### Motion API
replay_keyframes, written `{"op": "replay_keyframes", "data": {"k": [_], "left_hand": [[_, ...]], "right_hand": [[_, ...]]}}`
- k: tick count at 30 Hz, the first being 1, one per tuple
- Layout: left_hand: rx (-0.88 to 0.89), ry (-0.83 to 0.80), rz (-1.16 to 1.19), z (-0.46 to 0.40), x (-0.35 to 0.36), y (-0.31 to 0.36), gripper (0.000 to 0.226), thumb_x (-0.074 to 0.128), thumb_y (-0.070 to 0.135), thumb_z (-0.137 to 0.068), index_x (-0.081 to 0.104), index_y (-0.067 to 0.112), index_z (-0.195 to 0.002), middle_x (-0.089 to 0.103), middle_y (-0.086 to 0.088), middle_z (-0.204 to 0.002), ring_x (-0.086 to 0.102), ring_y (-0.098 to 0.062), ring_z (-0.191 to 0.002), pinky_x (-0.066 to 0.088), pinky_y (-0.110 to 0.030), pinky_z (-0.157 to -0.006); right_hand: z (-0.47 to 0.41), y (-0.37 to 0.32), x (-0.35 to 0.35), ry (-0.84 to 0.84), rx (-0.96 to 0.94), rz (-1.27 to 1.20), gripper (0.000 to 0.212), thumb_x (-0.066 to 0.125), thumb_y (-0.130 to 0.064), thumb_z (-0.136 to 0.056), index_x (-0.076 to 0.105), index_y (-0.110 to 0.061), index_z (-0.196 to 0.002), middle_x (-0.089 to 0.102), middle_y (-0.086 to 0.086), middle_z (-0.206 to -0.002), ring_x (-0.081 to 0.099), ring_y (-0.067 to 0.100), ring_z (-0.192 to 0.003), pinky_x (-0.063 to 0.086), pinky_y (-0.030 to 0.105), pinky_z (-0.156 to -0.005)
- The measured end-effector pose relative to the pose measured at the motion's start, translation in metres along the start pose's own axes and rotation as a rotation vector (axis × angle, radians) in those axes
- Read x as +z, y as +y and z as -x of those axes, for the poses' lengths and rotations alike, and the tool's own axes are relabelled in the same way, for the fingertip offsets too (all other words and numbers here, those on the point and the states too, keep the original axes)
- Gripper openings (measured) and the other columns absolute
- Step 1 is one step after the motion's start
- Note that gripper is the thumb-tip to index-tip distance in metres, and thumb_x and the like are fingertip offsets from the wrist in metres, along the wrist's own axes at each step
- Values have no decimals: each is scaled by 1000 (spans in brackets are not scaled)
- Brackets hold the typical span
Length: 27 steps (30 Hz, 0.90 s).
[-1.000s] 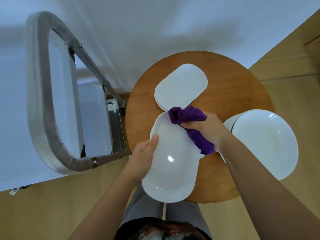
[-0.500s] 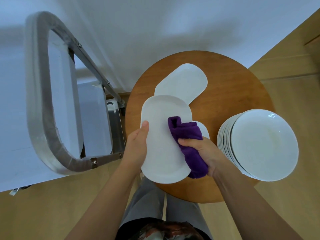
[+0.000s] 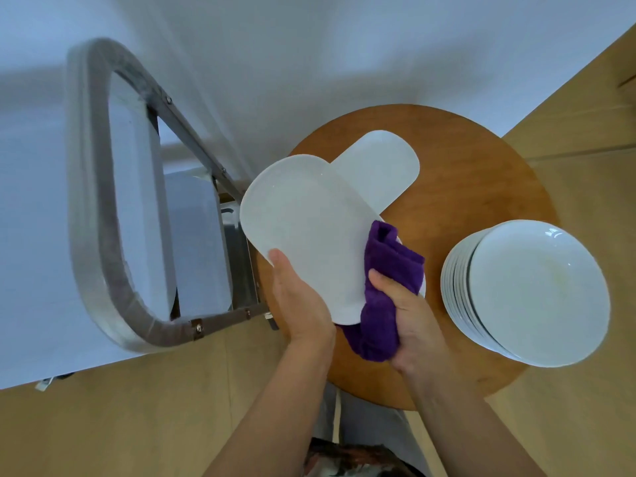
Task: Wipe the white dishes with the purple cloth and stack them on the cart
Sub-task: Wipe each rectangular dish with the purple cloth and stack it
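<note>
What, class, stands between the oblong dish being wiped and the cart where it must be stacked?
Nothing visible does. The oblong dish, gripped by the left hand and wiped with the purple cloth in the right hand, is held above the round table's left edge. The cart stands just beyond, with open air between them.

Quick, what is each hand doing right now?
Left hand: holds the long white dish by its near end.
Right hand: grips the purple cloth against that dish.
</note>
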State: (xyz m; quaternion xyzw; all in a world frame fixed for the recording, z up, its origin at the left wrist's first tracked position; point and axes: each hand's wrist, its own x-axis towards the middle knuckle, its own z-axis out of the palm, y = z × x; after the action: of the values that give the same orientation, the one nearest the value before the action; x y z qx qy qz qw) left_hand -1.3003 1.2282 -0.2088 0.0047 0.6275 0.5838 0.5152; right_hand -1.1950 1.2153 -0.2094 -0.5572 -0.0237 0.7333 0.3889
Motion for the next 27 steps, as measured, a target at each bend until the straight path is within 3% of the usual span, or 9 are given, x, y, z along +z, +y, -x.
{"op": "replay_keyframes", "data": {"k": [3, 5, 7, 8, 10, 13, 19, 23, 27], "left_hand": [[-54, -68, 7, 4, -5, -8, 43, 50, 62, -77, 56, 39, -113, 71, 12, -102, 70, -8, -88, 57, -25, -67], [-18, -131, -15, -4, -19, -1, 52, 57, 61, -75, 58, 35, -120, 70, 8, -110, 68, -13, -98, 57, -32, -78], [8, -205, -90, -27, -37, 21, 33, 53, 59, -84, 69, 38, -104, 73, 5, -105, 69, -16, -96, 58, -35, -75], [-14, -253, -198, -39, -44, 36, 30, 52, 57, -86, 72, 37, -96, 73, 2, -102, 70, -18, -93, 59, -36, -71], [-101, -408, -493, -58, -49, 61, 33, 61, 53, -82, 69, 30, -104, 72, -2, -106, 69, -23, -97, 58, -41, -76], [-256, -673, -752, -60, -40, 72, 36, 65, 51, -72, 74, 28, -99, 73, -4, -104, 70, -23, -93, 57, -35, -74], [-83, -598, -623, -52, -29, 73, 26, 63, 46, -74, 78, 25, -76, 75, -4, -83, 72, -20, -73, 55, -24, -55], [-51, -452, -543, -43, -22, 69, 26, 63, 41, -82, 75, 23, -68, 74, -1, -78, 71, -18, -71, 56, -26, -56], [29, -334, -446, -21, -14, 46, 28, 58, 39, -89, 72, 27, -68, 72, 6, -73, 69, -9, -65, 53, -19, -52]], "right_hand": [[-4, -18, -1, 55, -73, 200, 35, 74, -14, -75, 60, -22, -106, 72, 7, -94, 69, 27, -84, 56, 38, -68], [-9, -40, -8, 87, -90, 341, 35, 76, -14, -72, 61, -21, -103, 72, 6, -89, 68, 27, -83, 55, 36, -66], [-11, -62, -17, 96, -89, 511, 32, 79, -16, -68, 63, -21, -95, 72, 4, -81, 67, 27, -79, 55, 36, -62], [-12, -71, -22, 81, -82, 598, 30, 80, -16, -67, 64, -20, -93, 72, 4, -80, 67, 27, -77, 56, 38, -63], [-13, -83, -26, 11, -63, 742, 29, 80, -14, -67, 66, -18, -93, 73, 7, -84, 67, 30, -80, 56, 43, -73], [-13, -89, -21, -67, -55, 840, 30, 80, -14, -67, 68, -21, -93, 73, 3, -83, 68, 28, -82, 56, 41, -73], [-8, -83, -27, -50, -104, 547, 44, 80, -24, -52, 67, -19, -93, 73, 6, -84, 70, 21, -67, 55, 32, -54], [-4, -52, -28, 28, -112, 283, 41, 77, -19, -62, 63, -20, -101, 73, 5, -86, 69, 25, -76, 57, 38, -60], [-7, -33, -15, 164, -219, 39, 30, 72, -11, -75, 63, -24, -101, 73, 1, -85, 69, 23, -78, 58, 42, -69]]}}
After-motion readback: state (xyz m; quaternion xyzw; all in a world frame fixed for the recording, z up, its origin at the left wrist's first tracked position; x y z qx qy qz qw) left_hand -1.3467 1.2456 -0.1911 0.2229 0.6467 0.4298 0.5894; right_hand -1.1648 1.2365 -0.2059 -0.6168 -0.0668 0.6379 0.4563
